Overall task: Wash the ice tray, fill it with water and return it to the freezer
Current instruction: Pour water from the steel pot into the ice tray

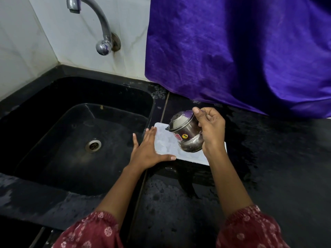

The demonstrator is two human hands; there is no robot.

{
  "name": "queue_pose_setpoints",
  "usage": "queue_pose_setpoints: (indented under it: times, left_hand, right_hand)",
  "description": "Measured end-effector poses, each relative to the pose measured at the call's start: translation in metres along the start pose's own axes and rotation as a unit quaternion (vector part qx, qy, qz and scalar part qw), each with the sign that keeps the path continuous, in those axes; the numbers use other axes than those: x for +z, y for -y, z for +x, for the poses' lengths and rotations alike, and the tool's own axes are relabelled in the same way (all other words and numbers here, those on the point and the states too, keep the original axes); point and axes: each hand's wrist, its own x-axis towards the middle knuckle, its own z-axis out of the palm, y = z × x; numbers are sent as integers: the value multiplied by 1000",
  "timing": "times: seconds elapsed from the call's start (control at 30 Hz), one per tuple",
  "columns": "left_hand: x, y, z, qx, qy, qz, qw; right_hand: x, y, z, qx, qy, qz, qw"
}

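A white ice tray (165, 140) lies flat on the wet black counter, just right of the sink. My left hand (146, 149) rests against its left end with straight, spread fingers, the thumb along the tray's near edge. My right hand (210, 130) grips a small steel pot (186, 134) with a red sticker, tilted mouth-left above the tray. Part of the tray is hidden under the pot and my right wrist. I cannot make out a stream of water.
A black sink (53, 133) with a metal drain (93, 145) fills the left. A chrome tap (100, 24) juts from the white tiled wall above it. A purple cloth (241, 51) hangs over the counter's back right. The wet counter (277, 158) stretches right and toward me.
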Motion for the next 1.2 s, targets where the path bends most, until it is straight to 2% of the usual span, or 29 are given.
queue_pose_setpoints:
  times: [0.3, 0.77, 1.2]
  left_hand:
    - [-1, -1, 2, -16, 21, 4, 1000]
    - [4, 4, 7, -28, 16, 15, 999]
    - [2, 4, 10, -47, 41, 27, 998]
  right_hand:
    - [-33, 8, -4, 29, -54, 91, 994]
    - [-129, 17, -25, -13, -129, 8, 992]
    - [-153, 8, -36, -11, -136, -50, 989]
